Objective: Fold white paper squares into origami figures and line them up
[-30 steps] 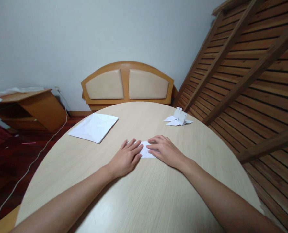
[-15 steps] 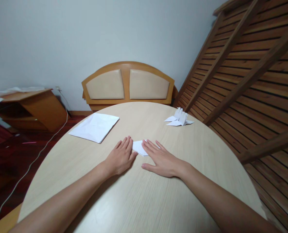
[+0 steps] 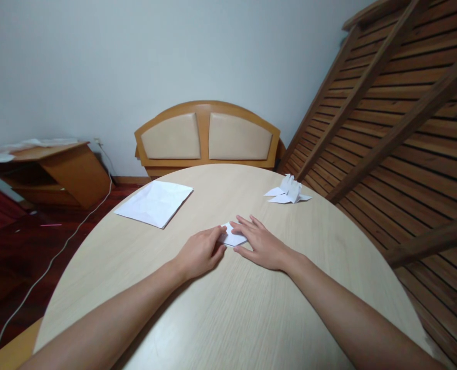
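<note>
On the round, pale wood-grain table (image 3: 213, 318), a small folded piece of white paper (image 3: 235, 238) lies flat between the person's two bare hands, which are apart from each other. The left hand (image 3: 203, 251), its fingers bent, touches the paper's left side; whether thumb and fingers pinch it, I cannot tell. The right hand (image 3: 266, 245), its fingers spread, reaches over the right part, fingertips at the paper. Farther off to the left lies a flat stack of white paper sheets (image 3: 154, 203); to the far right sit pointed, folded white paper figures (image 3: 290, 191), close together.
</note>
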The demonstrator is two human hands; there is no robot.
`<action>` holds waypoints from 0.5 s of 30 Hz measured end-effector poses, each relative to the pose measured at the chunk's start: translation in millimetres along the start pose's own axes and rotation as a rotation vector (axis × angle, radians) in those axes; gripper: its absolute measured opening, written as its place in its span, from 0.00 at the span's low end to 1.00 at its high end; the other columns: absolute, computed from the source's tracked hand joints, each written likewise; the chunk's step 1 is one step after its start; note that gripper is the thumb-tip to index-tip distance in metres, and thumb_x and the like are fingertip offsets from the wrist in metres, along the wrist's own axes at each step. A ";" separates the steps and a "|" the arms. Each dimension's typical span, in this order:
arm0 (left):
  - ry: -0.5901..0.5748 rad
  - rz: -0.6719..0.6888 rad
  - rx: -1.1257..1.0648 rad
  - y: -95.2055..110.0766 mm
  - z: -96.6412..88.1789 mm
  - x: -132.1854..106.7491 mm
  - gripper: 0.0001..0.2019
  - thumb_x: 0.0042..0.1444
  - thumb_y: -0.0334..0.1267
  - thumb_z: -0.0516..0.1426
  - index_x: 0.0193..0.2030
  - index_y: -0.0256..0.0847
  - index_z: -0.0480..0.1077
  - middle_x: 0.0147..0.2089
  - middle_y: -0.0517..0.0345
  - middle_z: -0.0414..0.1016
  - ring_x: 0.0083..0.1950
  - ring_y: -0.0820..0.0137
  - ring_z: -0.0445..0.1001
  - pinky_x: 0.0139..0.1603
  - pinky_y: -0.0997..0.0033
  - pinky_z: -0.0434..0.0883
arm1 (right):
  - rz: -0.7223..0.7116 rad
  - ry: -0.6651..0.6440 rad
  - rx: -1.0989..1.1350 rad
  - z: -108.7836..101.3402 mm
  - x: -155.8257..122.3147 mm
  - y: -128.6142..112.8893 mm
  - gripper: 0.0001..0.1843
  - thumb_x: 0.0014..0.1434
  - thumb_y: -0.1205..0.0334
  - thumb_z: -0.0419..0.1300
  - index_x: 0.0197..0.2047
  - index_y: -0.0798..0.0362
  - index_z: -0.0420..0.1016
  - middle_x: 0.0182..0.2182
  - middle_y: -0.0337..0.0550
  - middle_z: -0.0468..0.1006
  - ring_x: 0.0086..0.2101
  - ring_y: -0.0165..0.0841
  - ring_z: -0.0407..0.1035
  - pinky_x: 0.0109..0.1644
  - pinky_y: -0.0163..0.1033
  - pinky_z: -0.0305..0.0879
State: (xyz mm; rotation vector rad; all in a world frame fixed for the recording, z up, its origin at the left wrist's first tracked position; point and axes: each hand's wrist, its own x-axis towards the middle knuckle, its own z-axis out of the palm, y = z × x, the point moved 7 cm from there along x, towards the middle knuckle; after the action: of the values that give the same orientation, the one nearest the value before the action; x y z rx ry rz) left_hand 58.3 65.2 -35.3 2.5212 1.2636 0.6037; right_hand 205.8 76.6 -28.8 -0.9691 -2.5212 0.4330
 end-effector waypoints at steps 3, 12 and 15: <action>0.030 -0.032 -0.007 -5.1 -1.4 1.7 0.16 0.63 0.37 0.54 0.58 0.43 0.66 0.53 0.49 0.79 0.50 0.59 0.79 0.50 0.60 0.74 | 0.011 0.076 -0.015 -5.1 -0.5 -0.6 0.16 0.65 0.56 0.60 0.55 0.48 0.73 0.58 0.48 0.75 0.61 0.44 0.63 0.64 0.57 0.57; 0.062 -0.071 -0.004 -12.2 -0.5 8.9 0.08 0.66 0.38 0.54 0.46 0.44 0.74 0.54 0.52 0.79 0.52 0.60 0.78 0.51 0.61 0.73 | 0.061 0.149 0.007 -3.6 6.8 9.5 0.06 0.67 0.64 0.56 0.41 0.51 0.75 0.41 0.46 0.78 0.46 0.39 0.69 0.52 0.47 0.65; 0.066 -0.084 0.001 -15.9 -0.3 9.1 0.10 0.65 0.37 0.55 0.50 0.44 0.74 0.52 0.51 0.80 0.51 0.60 0.78 0.50 0.62 0.74 | 0.080 0.165 0.016 -2.1 8.0 11.9 0.05 0.67 0.64 0.57 0.41 0.51 0.74 0.39 0.45 0.77 0.44 0.39 0.69 0.51 0.46 0.65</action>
State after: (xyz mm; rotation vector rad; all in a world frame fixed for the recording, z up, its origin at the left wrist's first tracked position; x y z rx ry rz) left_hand 51.9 82.0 -39.2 2.4534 1.3847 0.6719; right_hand 208.1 90.8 -29.9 -1.0572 -2.3346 0.3802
